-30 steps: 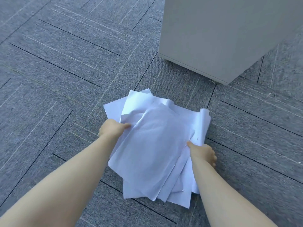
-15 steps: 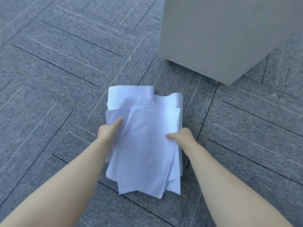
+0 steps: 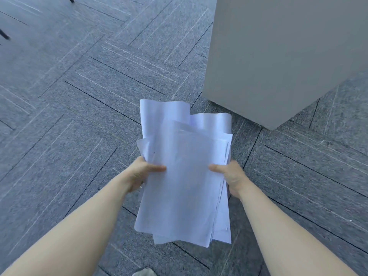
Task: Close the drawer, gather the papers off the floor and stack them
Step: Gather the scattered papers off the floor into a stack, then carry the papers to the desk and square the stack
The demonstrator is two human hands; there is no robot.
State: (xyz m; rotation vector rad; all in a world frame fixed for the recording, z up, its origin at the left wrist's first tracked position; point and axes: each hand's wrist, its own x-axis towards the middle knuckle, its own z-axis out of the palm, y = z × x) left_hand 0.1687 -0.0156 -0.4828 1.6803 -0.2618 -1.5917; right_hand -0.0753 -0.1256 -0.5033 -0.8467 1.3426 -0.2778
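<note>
A loose bundle of white papers [image 3: 185,176] is held between both hands above the grey carpet. My left hand [image 3: 142,174] grips its left edge, thumb on top. Its right edge is pinched the same way by my right hand [image 3: 231,176]. The sheets are roughly aligned, with uneven, curled far ends and a few corners sticking out. A pale grey cabinet [image 3: 278,56] stands just beyond the papers at the upper right; only its plain side faces show, no drawer front is visible.
Grey carpet tiles [image 3: 79,116] in a herringbone pattern cover the floor all around. Dark chair legs [image 3: 4,34] show at the far upper left. The tip of a shoe [image 3: 144,272] shows at the bottom edge.
Both hands pushed the spread sheets together into one narrower bundle, then gripped its sides and lifted it off the carpet toward me.
</note>
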